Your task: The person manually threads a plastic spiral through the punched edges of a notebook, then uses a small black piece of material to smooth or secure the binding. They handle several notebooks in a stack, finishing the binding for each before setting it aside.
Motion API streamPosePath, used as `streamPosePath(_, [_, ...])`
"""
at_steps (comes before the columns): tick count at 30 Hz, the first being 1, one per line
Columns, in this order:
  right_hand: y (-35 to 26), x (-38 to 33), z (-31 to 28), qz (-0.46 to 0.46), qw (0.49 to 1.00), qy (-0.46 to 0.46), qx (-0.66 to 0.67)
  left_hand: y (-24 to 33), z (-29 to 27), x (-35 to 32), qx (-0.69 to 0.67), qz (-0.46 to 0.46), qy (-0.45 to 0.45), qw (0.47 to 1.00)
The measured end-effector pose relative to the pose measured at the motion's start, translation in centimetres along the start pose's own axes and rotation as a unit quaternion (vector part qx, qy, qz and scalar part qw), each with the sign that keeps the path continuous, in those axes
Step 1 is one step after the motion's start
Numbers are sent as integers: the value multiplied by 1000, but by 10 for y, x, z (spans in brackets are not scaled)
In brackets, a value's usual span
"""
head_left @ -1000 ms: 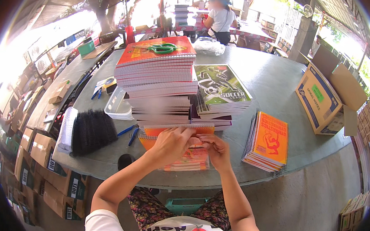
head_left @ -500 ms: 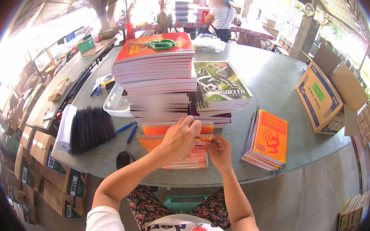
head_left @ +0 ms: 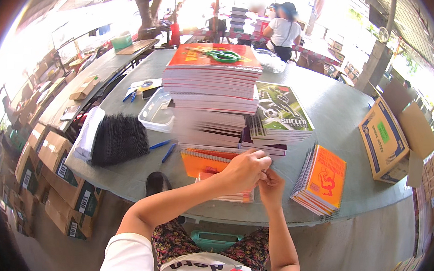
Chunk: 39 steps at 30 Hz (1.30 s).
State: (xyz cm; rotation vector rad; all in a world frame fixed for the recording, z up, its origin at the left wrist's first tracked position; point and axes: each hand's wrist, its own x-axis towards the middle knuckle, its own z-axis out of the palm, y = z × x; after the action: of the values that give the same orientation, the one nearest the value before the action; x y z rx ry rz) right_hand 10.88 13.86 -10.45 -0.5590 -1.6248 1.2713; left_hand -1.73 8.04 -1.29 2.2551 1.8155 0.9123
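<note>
An orange spiral notebook [head_left: 200, 165] leans against the tall notebook stack [head_left: 211, 83], its coil edge up. Near that coil's right end my left hand [head_left: 249, 168] is closed, knuckles up, covering part of the notebook. My right hand [head_left: 272, 187] pinches close against it, fingertips meeting the left's. Whatever the fingers hold is hidden between them. More orange notebooks [head_left: 233, 195] lie in front, partly under my left forearm. To the right sits a small pile of orange spiral notebooks [head_left: 323, 179].
Green-handled scissors [head_left: 223, 55] lie on the tall stack. Beside it are soccer-cover notebooks [head_left: 284, 110], a clear plastic tub [head_left: 157, 111], blue pens [head_left: 168, 152] and black coils [head_left: 120, 139]. An open carton [head_left: 384, 141] stands at right. A person [head_left: 283, 32] sits beyond the table.
My hands have come off the middle of the notebook's coil to its right end, and the fingertips now meet there. The notebook's cover shows more upright. The view has shifted.
</note>
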Motion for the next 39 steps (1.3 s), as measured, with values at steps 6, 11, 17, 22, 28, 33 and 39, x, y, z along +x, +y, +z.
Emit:
streamPosePath(6, [-36,14,-29,45,996,-53,-49,-23,-101,-50,16,-10,235,972])
streamPosePath(11, [-72,43,-25,-51,940,-232,-243,-69,-116,-114,44,-151,147,977])
streamPosePath(17, [-122,50,46,-105,751,-343,-555,-62,-91,-122,-37,-127,215,968])
streamPosePath(22, [-186,47,-60,-106,952,-56,-280,-8,-89,-74,-273,-52,347,896])
streamPosePath(28, [-228,61,-156,-193,866,283,-363,-14,-70,-73,-119,-31,205,971])
streamPosePath(33, [-115,99,-177,52,695,62,-714,-3,-62,-64,-109,-1,189,976])
streamPosePath(39, [5,54,-191,109,773,4,-625,-20,-73,-90,-83,-49,190,977])
